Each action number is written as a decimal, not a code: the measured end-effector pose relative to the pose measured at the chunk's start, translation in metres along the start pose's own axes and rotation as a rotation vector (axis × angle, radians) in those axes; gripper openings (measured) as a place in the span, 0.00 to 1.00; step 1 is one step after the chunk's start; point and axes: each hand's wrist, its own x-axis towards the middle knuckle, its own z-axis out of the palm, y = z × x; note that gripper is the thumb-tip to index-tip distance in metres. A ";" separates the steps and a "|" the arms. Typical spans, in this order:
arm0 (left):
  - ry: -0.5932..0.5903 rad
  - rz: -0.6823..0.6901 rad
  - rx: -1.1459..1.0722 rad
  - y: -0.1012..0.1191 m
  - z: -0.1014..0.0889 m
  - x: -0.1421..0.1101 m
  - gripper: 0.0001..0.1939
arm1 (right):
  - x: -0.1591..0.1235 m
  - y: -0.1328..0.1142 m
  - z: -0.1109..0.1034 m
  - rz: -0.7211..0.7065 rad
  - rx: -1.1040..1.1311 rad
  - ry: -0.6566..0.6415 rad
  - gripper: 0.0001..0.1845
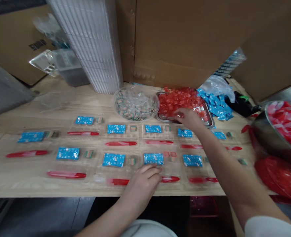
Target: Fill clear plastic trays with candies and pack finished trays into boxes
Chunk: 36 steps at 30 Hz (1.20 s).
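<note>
My right hand [187, 118] reaches over the front of a metal tray [211, 121] heaped with small red pieces [182, 100]. Its thumb and fingers are pinched together at the pile; what lies between them is hidden. My left hand [143, 184] rests at the near row of clear plastic trays, fingers curled and close together, just below a blue printed packet [153, 158]. Its fingertips are hidden from above. Two red squares [169, 154] and a small striped piece [172, 159] lie right of that packet. Red pens [170, 179] lie in the trays.
A round tub [135, 103] of striped pieces stands behind the trays. Stacked clear trays [96, 49] tower at back left. Blue packets [219, 105] are piled at back right. A metal bowl [266, 131] of red-and-white items sits far right, above a red basket [278, 177].
</note>
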 end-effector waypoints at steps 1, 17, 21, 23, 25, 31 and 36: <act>-0.005 0.001 -0.008 0.000 -0.001 0.000 0.08 | -0.010 -0.009 -0.004 0.005 0.063 0.030 0.07; 0.006 0.018 0.014 0.002 -0.004 0.003 0.09 | -0.106 -0.100 0.007 -0.312 0.117 -0.111 0.08; 0.015 0.020 -0.006 0.001 -0.003 0.002 0.10 | -0.108 -0.090 0.007 -0.247 0.230 -0.095 0.06; 0.018 0.021 -0.009 0.000 -0.004 0.003 0.10 | -0.108 -0.089 0.007 -0.204 0.267 -0.114 0.05; 0.020 0.021 -0.011 0.000 -0.004 0.003 0.09 | -0.108 -0.092 0.007 -0.198 0.259 -0.134 0.05; 0.011 0.019 0.002 -0.001 -0.003 0.004 0.07 | -0.113 -0.118 0.012 -0.356 0.012 -0.151 0.08; 0.045 0.034 -0.032 -0.001 -0.002 0.005 0.07 | -0.097 -0.107 0.005 -0.309 -0.022 -0.245 0.05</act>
